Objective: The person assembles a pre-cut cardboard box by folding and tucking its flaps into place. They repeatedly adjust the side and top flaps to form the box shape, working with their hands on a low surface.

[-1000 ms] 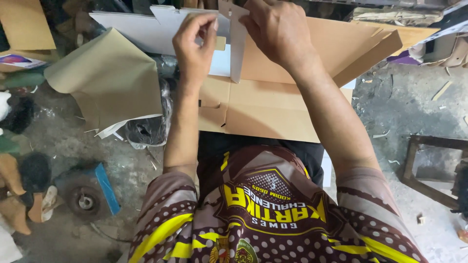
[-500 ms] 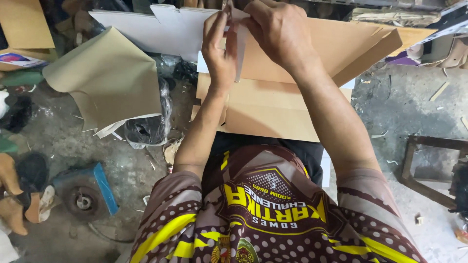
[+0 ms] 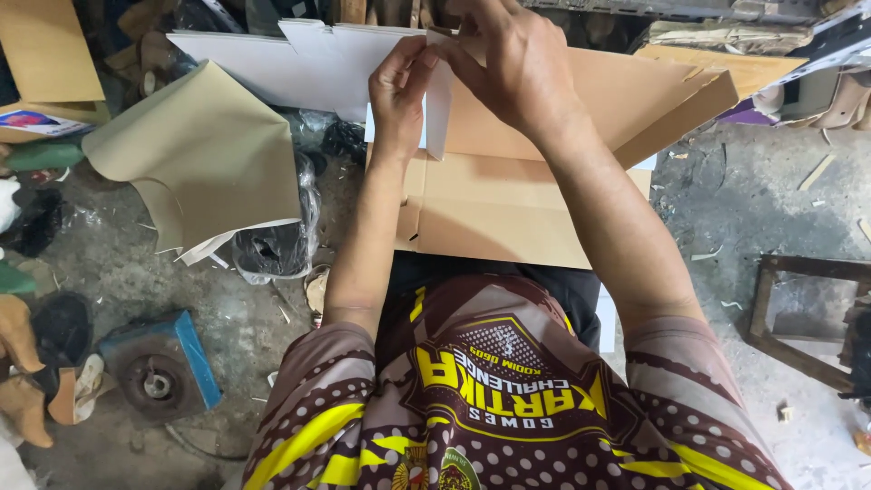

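Note:
My left hand (image 3: 399, 91) and my right hand (image 3: 513, 68) meet at the top middle of the head view. Both pinch a narrow white flap of a flat white cardboard blank (image 3: 299, 68) that stretches off to the left. The flap stands folded upward between my fingers. Beneath my forearms lies a stack of flat brown cardboard sheets (image 3: 508, 204), resting over my lap. My fingertips hide the top end of the flap.
A tan sheet of flexible material (image 3: 209, 154) lies curled at the left over a dark plastic bag (image 3: 272, 249). A blue metal block with a round disc (image 3: 163, 367) sits on the concrete floor. A wooden frame (image 3: 803, 313) stands at the right.
My left hand has moved right and up from the white blank to join my right hand at the flap, which now stands folded between both hands.

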